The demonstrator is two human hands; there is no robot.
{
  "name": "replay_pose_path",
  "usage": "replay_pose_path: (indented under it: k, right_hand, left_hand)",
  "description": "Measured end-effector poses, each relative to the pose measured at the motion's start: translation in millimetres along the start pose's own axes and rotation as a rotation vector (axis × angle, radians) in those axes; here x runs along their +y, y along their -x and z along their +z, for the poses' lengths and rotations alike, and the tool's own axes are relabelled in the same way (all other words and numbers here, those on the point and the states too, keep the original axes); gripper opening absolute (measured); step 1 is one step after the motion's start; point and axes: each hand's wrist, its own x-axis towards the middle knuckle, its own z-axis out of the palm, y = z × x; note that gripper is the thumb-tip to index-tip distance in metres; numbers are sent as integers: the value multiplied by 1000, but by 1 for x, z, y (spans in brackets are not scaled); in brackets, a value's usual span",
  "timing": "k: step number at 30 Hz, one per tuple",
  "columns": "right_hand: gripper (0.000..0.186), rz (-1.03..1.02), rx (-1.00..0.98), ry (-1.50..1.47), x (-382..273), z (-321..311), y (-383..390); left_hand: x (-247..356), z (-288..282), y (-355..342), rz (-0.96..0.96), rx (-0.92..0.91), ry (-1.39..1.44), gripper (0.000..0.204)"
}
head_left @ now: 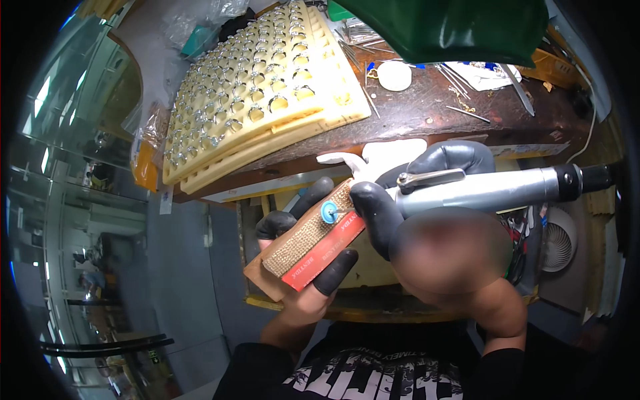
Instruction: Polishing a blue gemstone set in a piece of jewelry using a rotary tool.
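My left hand, with black finger covers, is closed around a wooden block. The block carries a tan strip with a coarse, woven-looking surface and a red printed strip along one side. In my right hand is a silver rotary handpiece with a lever on top, gripped by black-covered fingers. Its thin shank ends in a small blue disc over the tan strip; whether they touch I cannot tell. A blurred patch hides part of the right hand.
Ahead on the dark wooden bench, a cream tray holds many silver-coloured rings. Thin metal tools, a white round piece and tweezers lie to its right. A green lamp shade overhangs. Below my hands is an open drawer.
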Motion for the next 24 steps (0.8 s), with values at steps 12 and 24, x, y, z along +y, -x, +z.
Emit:
replay_pose_path:
  k: [12,24]
  right_hand:
    - [13,2,4,59,-4,2,-1]
    - [29,-10,-77,119,-5,-1,0]
  left_hand:
    - [-7,2,3,-7,55,112,59]
    - [-9,5,7,32,69,116,65]
